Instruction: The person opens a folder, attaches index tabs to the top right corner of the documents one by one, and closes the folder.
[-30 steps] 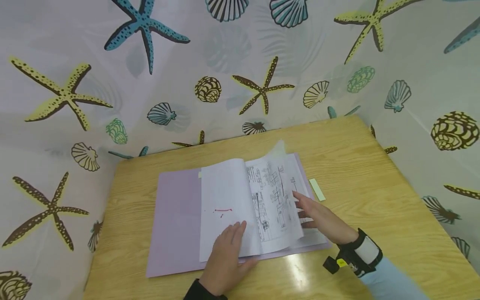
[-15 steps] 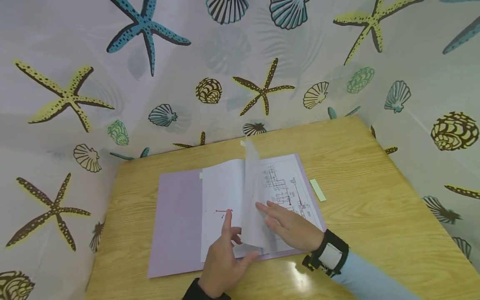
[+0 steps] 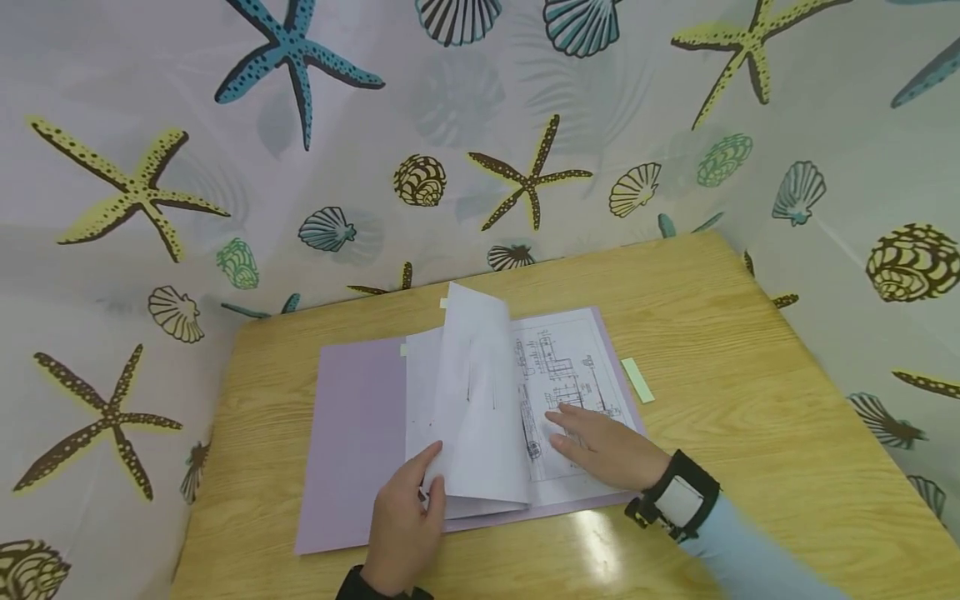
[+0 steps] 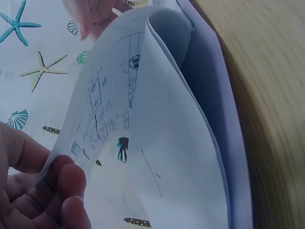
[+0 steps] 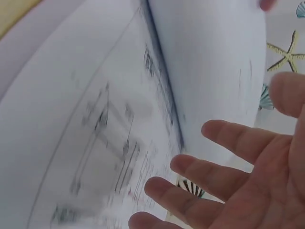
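Note:
A lavender folder lies spread on the table, with printed sheets bound inside. One page stands lifted and curves over to the left, its pale back facing up. My left hand pinches this page's free edge between thumb and fingers; the left wrist view shows the turning page bent in an arc from those fingers. On the right half lies a sheet with technical line drawings. My right hand is over that sheet, fingers spread and holding nothing; contact is unclear in the right wrist view.
A pale green paper strip lies on the wooden table right of the folder. Small pale tabs stick out from page edges. A sheet printed with starfish and shells hangs behind and at the sides.
The page has swung from the right side over to the left. My left hand has moved left and now pinches its edge. The right hand followed leftward, then drew back slightly right.

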A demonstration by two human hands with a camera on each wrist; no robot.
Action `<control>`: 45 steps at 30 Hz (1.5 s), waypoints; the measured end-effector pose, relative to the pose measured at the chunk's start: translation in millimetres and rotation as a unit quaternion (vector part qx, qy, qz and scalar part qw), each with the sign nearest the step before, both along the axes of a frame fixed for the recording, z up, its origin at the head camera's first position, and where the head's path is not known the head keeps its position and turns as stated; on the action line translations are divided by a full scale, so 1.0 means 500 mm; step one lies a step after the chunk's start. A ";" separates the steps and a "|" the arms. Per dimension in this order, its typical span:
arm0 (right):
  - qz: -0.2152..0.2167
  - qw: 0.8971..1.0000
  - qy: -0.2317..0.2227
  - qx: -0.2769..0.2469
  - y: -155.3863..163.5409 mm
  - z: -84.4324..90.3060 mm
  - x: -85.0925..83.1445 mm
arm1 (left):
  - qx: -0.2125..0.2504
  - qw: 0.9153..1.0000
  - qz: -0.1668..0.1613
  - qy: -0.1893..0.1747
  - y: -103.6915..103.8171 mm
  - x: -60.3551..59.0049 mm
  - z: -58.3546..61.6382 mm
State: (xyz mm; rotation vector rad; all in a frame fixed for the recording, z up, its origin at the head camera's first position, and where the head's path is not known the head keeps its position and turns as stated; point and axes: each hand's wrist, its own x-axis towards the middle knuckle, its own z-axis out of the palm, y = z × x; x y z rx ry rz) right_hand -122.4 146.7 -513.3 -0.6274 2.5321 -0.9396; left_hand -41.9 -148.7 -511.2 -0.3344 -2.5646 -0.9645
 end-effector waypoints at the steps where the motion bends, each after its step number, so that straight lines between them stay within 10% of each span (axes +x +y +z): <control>1: -0.004 1.000 0.004 0.007 0.009 -0.001 -0.004 | -0.004 1.000 0.009 -0.009 -0.006 0.000 -0.001; 16: -0.017 0.995 0.056 0.082 0.051 -0.031 -0.023 | -0.075 0.992 0.065 -0.075 -0.057 -0.001 -0.061; 34: -0.015 0.992 0.078 0.097 0.050 -0.039 -0.021 | -0.169 0.958 0.083 -0.214 -0.075 -0.007 -0.095; 45: -0.014 0.990 0.085 0.109 0.044 -0.032 -0.018 | -0.206 0.978 0.042 0.009 -0.073 0.001 -0.090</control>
